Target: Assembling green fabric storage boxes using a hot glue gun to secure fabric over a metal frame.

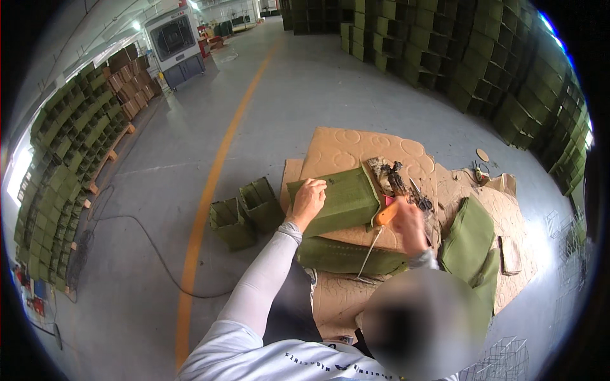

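Yellow line (213,171): runs along the grey floor, left of the work area.
Small boxes (244,213): two green, open-topped, standing side by side on the floor.
Left hand (309,203): rests on top of the green box near its left end, fingers curled; I cannot tell whether they pinch the fabric.
Green box (346,198): lies lengthwise on a brown cardboard sheet (352,143), between the hands; it looks light, with fabric walls that seem to hold their shape but would probably dent under pressure, so a flat palm or a hold along the seamed edges seems best.
Orange-handled tool (386,214): at the box's right end.
Right hand (412,223): blurred, closed around the tool.
Scissors (424,202): dark-handled, just beyond the right hand.
Green cloth (469,238): folded, farther right.
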`<state>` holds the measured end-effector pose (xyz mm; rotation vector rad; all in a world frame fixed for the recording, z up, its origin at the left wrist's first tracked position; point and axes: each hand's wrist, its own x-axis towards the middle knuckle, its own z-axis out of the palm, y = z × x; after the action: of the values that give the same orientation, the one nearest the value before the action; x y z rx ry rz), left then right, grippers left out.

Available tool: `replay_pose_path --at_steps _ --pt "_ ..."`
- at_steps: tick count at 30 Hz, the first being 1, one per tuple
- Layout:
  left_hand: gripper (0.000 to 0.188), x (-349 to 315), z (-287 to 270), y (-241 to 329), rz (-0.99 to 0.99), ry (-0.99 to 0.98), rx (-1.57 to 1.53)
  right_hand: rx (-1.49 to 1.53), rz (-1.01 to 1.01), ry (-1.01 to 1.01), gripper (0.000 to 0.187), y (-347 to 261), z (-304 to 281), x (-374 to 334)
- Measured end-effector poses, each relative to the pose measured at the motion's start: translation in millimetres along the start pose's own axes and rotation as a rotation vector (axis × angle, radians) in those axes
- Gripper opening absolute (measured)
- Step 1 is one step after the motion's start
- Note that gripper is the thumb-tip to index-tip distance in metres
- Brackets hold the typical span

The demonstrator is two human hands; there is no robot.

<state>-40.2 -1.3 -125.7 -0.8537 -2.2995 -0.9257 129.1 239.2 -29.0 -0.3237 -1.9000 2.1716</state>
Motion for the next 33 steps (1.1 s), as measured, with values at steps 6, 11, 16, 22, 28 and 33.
replay_pose_path --at_steps 6,11,16,22,28,33 --pt "0.018 9 -8 1 -0.060 -0.021 0.000 -0.144 0.007 -0.349 0.024 42 73 -9" --pt "0.017 10 -3 -2 -0.017 -0.012 -0.007 -0.334 0.006 -0.146 0.029 59 56 12" --pt "0.016 6 0 1 -0.036 0.003 -0.018 -0.585 -0.414 -0.044 0.017 51 66 38" --pt "0.015 4 -2 0 -0.029 0.000 -0.009 -0.464 -0.049 -0.296 0.026 44 71 22" --pt "0.016 8 -1 -1 -0.041 -0.019 0.004 -1.048 0.113 -0.656 0.040 102 31 -2" --pt "0.016 5 -3 -5 -0.053 -0.022 0.014 -1.087 -0.334 -0.474 0.014 78 29 5"
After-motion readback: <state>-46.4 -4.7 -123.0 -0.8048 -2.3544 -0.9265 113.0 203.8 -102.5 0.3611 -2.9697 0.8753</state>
